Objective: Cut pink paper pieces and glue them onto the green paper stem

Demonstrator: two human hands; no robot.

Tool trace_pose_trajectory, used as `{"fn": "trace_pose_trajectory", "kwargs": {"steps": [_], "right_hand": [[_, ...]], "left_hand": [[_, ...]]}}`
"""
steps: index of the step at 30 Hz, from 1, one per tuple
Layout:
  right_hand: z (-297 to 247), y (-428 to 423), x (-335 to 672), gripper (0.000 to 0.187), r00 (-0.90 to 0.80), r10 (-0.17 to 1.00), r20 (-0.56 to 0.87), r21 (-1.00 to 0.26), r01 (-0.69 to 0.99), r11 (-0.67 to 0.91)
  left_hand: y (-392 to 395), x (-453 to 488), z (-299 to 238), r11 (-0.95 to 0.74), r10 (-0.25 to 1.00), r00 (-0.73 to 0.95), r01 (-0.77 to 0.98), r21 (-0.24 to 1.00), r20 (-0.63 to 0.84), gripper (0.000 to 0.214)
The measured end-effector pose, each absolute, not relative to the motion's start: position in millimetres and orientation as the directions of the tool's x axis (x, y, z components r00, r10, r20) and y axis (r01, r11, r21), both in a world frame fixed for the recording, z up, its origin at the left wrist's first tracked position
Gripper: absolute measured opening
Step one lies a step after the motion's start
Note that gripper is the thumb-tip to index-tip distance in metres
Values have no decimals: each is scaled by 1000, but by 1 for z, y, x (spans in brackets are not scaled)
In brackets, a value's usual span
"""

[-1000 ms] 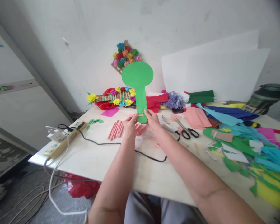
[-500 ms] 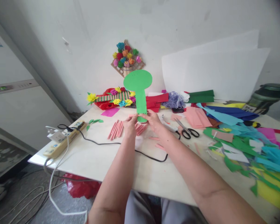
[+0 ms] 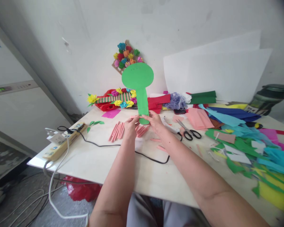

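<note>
A green paper cutout [image 3: 142, 97], with a wide oval top and a long straight stem, stands nearly upright above the table. My left hand [image 3: 131, 123] pinches the left side of the stem's lower end. On the opposite side, my right hand [image 3: 156, 121] grips the same end with thumb and fingers. A pink paper stick [image 3: 133, 117] shows at my left fingertips and seems to lie across the stem; its far part is hidden. Several more pink sticks [image 3: 116, 131] lie beside my left hand, and another bunch [image 3: 142, 130] lies just below the cutout.
Black-handled scissors [image 3: 189, 132] and a white glue gun [image 3: 169, 126] lie right of my hands. A black cord [image 3: 151, 158] crosses the table to a power strip [image 3: 61, 145]. Paper scraps [image 3: 241, 145] cover the right side. Paper-flower crafts [image 3: 123, 99] and a dark bottle [image 3: 266, 99] stand behind.
The cutout's oval top has tipped towards me, looking larger and higher and covering more of the flower decoration behind. Both hands keep their hold at the stem's lower end.
</note>
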State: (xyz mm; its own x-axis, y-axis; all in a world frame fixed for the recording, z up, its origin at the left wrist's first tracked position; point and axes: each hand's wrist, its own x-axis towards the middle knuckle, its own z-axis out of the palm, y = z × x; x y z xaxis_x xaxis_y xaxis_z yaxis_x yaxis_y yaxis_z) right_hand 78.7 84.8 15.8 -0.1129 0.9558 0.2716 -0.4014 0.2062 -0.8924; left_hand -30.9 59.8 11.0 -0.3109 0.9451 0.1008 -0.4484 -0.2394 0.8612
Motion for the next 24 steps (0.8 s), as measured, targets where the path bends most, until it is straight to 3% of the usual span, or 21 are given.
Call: {"fn": "trace_pose_trajectory", "kwargs": {"steps": [8, 11, 14, 19, 21, 24], "right_hand": [[19, 79, 80, 31, -170, 977, 131, -946, -317, 71], [20, 80, 83, 31, -138, 985, 107, -987, -130, 89], [23, 85, 88, 36, -57, 991, 119, -973, 195, 128], [43, 85, 107, 29, 3, 976, 219, -710, 687, 157], [51, 83, 118, 28, 15, 957, 291, -557, 816, 156], [60, 79, 140, 31, -27, 970, 244, -333, 937, 109]], "left_hand": [[64, -36, 8, -222, 942, -326, -443, 869, 75, 32], [67, -37, 6, -211, 938, -344, -457, 864, 48, 30], [70, -39, 3, -186, 932, -363, -442, 878, 15, 25], [74, -41, -6, -110, 916, -397, -382, 918, -56, 13], [77, -42, -10, -87, 917, -394, -364, 927, -68, 17], [83, -42, -14, -42, 920, -376, -372, 927, -109, 18]]}}
